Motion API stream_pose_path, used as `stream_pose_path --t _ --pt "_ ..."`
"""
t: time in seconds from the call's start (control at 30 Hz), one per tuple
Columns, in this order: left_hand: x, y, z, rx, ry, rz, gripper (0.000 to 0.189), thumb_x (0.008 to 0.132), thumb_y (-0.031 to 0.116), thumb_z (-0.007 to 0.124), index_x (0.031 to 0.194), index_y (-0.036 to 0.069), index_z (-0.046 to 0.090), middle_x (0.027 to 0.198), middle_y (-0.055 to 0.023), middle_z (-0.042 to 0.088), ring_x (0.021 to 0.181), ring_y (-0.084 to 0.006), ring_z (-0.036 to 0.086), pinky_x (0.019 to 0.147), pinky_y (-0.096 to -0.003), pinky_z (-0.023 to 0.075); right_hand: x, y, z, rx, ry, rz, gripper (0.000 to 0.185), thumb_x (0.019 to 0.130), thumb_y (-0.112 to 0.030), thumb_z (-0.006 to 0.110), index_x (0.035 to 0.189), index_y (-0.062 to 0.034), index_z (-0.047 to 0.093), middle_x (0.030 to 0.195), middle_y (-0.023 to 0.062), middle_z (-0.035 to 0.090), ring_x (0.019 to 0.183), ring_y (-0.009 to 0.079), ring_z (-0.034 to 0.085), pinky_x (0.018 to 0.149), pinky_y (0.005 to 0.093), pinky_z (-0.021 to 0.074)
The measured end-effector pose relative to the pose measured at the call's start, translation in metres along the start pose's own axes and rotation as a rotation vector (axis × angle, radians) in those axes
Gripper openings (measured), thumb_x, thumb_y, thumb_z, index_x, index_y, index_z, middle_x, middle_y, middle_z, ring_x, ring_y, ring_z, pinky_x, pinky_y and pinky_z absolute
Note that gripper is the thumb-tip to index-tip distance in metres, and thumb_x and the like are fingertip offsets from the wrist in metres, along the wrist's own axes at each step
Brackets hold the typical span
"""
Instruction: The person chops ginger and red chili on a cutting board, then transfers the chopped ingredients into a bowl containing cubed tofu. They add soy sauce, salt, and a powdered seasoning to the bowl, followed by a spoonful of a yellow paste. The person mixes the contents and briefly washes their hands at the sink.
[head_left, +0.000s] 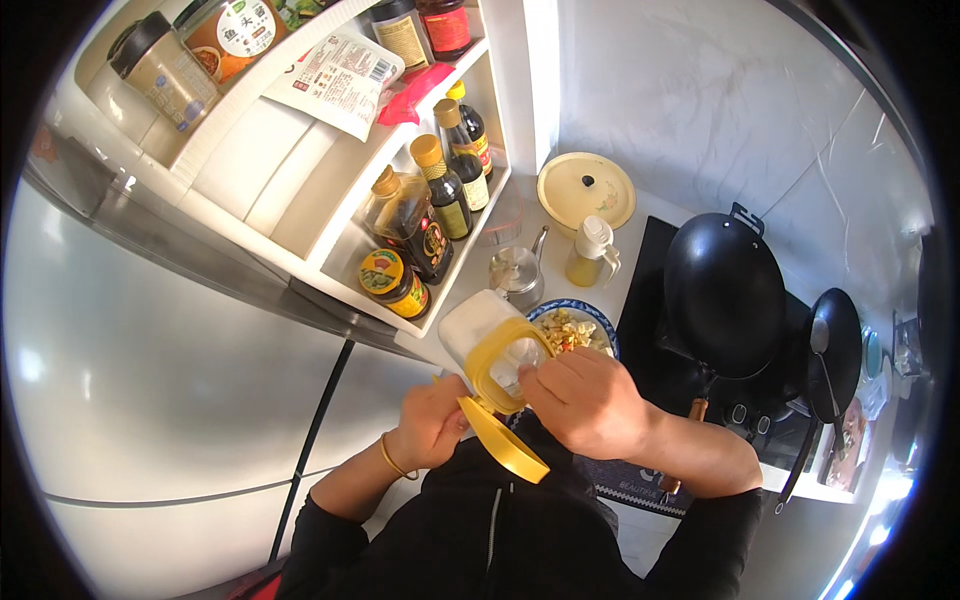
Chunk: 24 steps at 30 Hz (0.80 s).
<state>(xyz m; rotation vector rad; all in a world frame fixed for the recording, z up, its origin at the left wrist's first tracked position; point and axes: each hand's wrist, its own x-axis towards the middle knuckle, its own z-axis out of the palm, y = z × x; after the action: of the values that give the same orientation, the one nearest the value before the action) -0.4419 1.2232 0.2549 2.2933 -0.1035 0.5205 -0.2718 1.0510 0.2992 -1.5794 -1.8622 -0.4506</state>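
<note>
A clear seasoning jar (474, 330) with a yellow rim is tilted in front of my body, its hinged yellow lid (504, 442) swung wide. White contents show inside it. My left hand (433, 421) grips the jar beside the lid's hinge. My right hand (581, 401) is at the jar's mouth, fingers curled and fingertips over the opening; whether they hold a small spoon is hidden. Just beyond my right hand stands a blue-rimmed bowl (574, 328) of diced food, partly covered by that hand and the jar.
A metal kettle (517, 274), an oil pitcher (592, 251) and a lidded enamel pot (586, 193) stand behind the bowl. At right, a black wok (724, 296) and a smaller pan (834, 352) sit over the cooktop. Shelves (330, 270) with sauce bottles rise at left, beside large pale doors.
</note>
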Motion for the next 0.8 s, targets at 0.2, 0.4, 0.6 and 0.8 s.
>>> stream_pose_path --t 0.2,0.4,0.6,0.8 --pt "0.010 0.015 -0.003 -0.350 0.065 -0.150 0.017 0.091 0.003 0.049 0.094 -0.001 0.064 0.096 -0.0143 0.070 0.079 -0.0259 0.070 0.069 -0.0320 0.0528 0.011 0.002 -0.008 -0.188 0.037 -0.039 0.024 0.062 -0.014 0.064 0.080 -0.0001 0.059 0.076 0.0048 0.048 0.064 0.0179 0.054 0.055 0.0302 0.0456" --pt "0.017 0.010 -0.010 0.058 0.109 0.087 0.016 0.092 0.011 0.051 0.088 0.000 0.061 0.078 -0.0135 0.061 0.061 -0.0319 0.060 0.056 -0.0343 0.0472 0.021 -0.002 -0.007 -0.009 -0.056 0.027 0.018 0.064 -0.013 0.064 0.078 -0.0029 0.058 0.077 0.0062 0.049 0.068 0.0193 0.056 0.058 0.0306 0.0473" --pt "0.014 0.008 -0.005 0.030 0.120 0.134 0.024 0.095 0.021 0.052 0.084 0.001 0.059 0.073 -0.0123 0.055 0.056 -0.0327 0.056 0.050 -0.0359 0.0440 0.016 -0.007 -0.018 -0.203 0.068 0.001 0.029 0.062 -0.010 0.066 0.086 0.0049 0.062 0.073 0.0061 0.048 0.061 0.0184 0.054 0.052 0.0305 0.0452" --pt "0.017 0.009 -0.007 0.183 0.106 0.207 0.025 0.093 0.024 0.056 0.080 0.002 0.060 0.072 -0.0107 0.055 0.052 -0.0306 0.054 0.047 -0.0367 0.0421 0.021 0.000 -0.007 -0.145 0.065 -0.040 0.029 0.062 -0.008 0.066 0.087 0.0058 0.062 0.071 0.0058 0.047 0.059 0.0176 0.053 0.050 0.0299 0.0443"
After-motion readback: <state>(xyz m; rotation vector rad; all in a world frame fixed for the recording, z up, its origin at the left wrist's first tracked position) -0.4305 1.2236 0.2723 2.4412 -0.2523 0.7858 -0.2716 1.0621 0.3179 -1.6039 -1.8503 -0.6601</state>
